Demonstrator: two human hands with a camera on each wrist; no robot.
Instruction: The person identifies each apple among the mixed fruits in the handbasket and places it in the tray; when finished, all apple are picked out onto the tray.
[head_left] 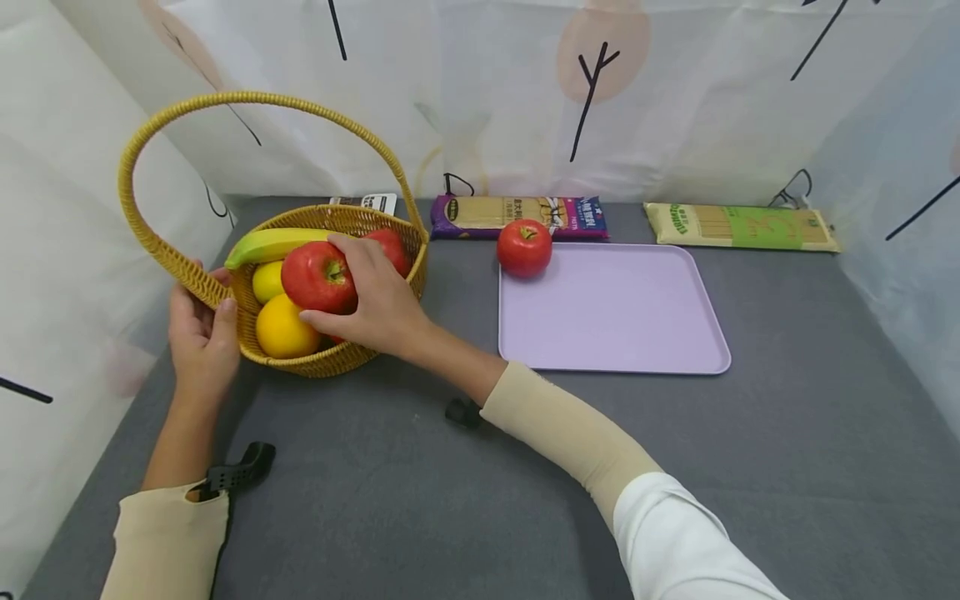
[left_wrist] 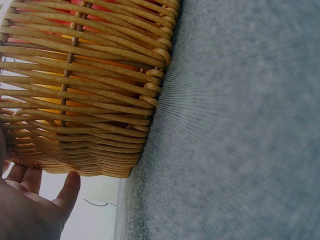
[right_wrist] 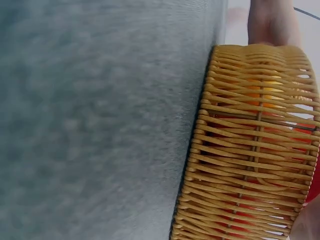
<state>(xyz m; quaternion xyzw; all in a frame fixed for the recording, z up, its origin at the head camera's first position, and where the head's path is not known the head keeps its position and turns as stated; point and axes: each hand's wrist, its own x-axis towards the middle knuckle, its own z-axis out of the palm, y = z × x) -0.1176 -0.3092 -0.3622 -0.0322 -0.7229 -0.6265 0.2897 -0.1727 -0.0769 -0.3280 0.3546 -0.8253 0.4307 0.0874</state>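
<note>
A yellow wicker basket (head_left: 330, 363) with a tall handle (head_left: 258, 98) stands on the left of the table. It holds a banana (head_left: 279, 243), a yellow fruit (head_left: 267, 282), an orange (head_left: 287, 327) and red apples. My right hand (head_left: 386, 300) grips a red apple (head_left: 318, 277) from its right side, over the other fruit. Behind that hand another apple (head_left: 392, 248) shows in part. My left hand (head_left: 202, 333) holds the basket's left side at the handle's foot, thumb on the near face. In the left wrist view, its fingers (left_wrist: 68, 192) lie against the wickerwork.
Right of the basket lies a lilac tray (head_left: 615, 312), with a red apple (head_left: 524, 248) on its back left corner. Along the back are a purple noodle pack (head_left: 480, 218) and a green-labelled noodle pack (head_left: 742, 227). Printed curtains (head_left: 487, 100) border the grey table (head_left: 420, 500).
</note>
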